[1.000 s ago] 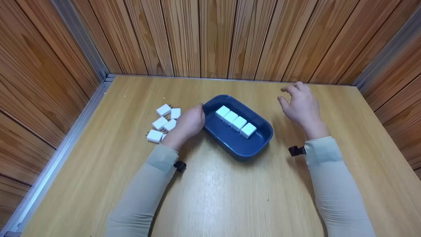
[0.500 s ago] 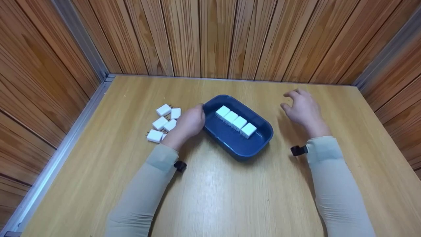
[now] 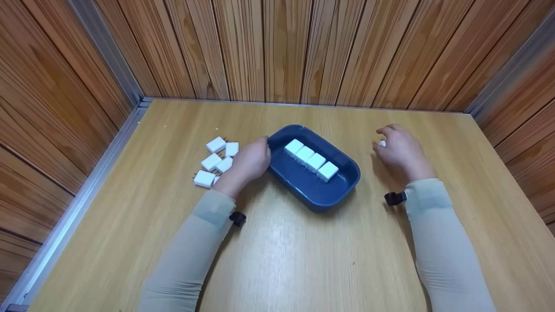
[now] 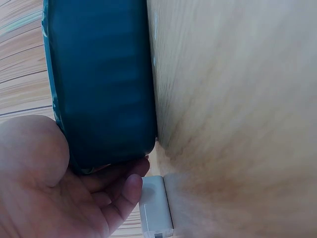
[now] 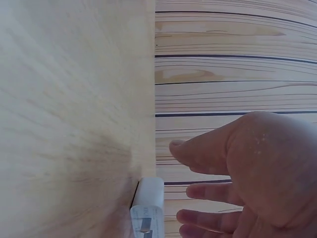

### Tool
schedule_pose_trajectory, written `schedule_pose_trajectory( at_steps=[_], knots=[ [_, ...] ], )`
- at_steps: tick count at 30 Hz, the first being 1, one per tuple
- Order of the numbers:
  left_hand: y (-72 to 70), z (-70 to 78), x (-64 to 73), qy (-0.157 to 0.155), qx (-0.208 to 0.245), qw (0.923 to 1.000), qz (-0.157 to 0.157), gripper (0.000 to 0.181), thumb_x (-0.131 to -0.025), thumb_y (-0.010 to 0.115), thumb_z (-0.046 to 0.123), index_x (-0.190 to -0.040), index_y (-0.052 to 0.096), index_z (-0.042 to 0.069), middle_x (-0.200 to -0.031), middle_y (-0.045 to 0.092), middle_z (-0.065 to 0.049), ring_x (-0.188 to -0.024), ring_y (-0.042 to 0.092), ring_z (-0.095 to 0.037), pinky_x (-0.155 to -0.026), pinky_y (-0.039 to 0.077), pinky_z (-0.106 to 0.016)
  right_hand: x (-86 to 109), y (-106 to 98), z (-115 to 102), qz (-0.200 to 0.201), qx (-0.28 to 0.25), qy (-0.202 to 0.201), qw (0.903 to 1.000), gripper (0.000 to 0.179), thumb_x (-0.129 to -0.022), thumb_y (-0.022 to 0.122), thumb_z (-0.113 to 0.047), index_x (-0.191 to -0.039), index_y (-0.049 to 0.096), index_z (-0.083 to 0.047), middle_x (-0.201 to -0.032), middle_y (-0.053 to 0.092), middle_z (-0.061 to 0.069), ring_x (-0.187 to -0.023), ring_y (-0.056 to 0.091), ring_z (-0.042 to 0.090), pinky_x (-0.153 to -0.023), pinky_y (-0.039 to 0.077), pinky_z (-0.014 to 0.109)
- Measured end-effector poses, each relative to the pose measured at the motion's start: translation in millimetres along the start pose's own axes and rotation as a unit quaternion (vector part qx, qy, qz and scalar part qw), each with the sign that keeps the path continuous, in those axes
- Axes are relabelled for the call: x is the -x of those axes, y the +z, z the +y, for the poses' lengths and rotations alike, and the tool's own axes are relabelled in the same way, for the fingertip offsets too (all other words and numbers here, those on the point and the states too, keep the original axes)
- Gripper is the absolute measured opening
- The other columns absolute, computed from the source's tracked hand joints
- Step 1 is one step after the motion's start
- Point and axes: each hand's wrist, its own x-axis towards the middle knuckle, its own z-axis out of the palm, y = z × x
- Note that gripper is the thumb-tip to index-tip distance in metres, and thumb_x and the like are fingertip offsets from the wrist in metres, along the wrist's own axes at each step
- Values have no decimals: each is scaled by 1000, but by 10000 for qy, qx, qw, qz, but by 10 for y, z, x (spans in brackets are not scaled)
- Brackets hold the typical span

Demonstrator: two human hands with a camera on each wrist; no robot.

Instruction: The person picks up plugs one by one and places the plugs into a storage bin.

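Note:
My left hand (image 3: 250, 160) grips the left end of a dark blue plastic tub (image 3: 303, 188), thumb at the rim and fingers curled against the end wall (image 4: 106, 89) in the left wrist view. White plug chargers (image 3: 304, 154) stand in a row inside the tub. Right of it, my right hand (image 3: 401, 148) hovers low over the table with fingers apart. A white charger (image 3: 382, 143) shows between thumb and forefinger. The right wrist view has this charger (image 5: 148, 206) on the tabletop, beside the fingers and apart from them.
Several loose white chargers (image 3: 211, 161) with metal prongs lie left of my left hand, partly hidden by it. One charger (image 4: 156, 206) sits close to the left fingertips. A wood-panelled wall (image 3: 286, 52) borders the table's back edge.
My right hand has come lower and slightly toward me, and a white charger now shows between its fingers. The left hand and the tub have stayed still.

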Motion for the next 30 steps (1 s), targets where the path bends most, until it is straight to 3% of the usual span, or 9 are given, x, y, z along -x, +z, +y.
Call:
schedule_pose_trajectory(
  at_steps=[4,9,11,16,23,30],
  knots=[
    [159,-174,-161,138,-59,9999,79,52,-116,39,27,-159,52,0,-148,67,-23,-136,67,-37,-114,54,-54,1,17,15,-106,45,61,9999,56,-111,62,-23,-160,51,2,-169,36,35,-151,38,61,-121,31,78],
    [-147,154,144,74,64,10000,-9,51,-117,40,21,-159,50,-5,-151,64,-27,-140,63,-42,-117,50,-57,-7,40,23,-184,87,158,9997,56,-110,64,-23,-159,52,1,-168,37,35,-148,40,61,-120,33,79],
    [-193,198,191,45,108,9999,-44,52,-118,38,20,-162,48,-6,-154,62,-27,-143,61,-42,-120,47,-57,-5,46,26,-220,97,190,9995,57,-110,65,-23,-159,52,2,-168,36,35,-148,41,62,-119,33,79],
    [-207,218,219,15,151,9998,-88,52,-119,37,21,-163,46,-6,-157,59,-27,-146,58,-40,-122,46,-54,-1,65,43,-300,143,225,9992,58,-109,64,-21,-160,51,2,-168,35,36,-148,40,63,-119,33,80],
    [-93,107,108,76,-79,9999,85,50,-117,38,23,-156,53,-4,-147,67,-26,-136,66,-40,-114,53,-55,-18,65,57,-364,221,173,9989,57,-106,66,-17,-157,53,5,-163,41,36,-145,45,62,-119,34,79],
    [-200,232,213,-84,93,9999,-42,51,-120,37,22,-163,48,-4,-155,62,-27,-143,61,-40,-119,50,-54,-17,48,76,-491,156,229,9984,56,-107,65,-15,-159,52,3,-165,41,34,-145,45,62,-120,33,80]
  ],
)
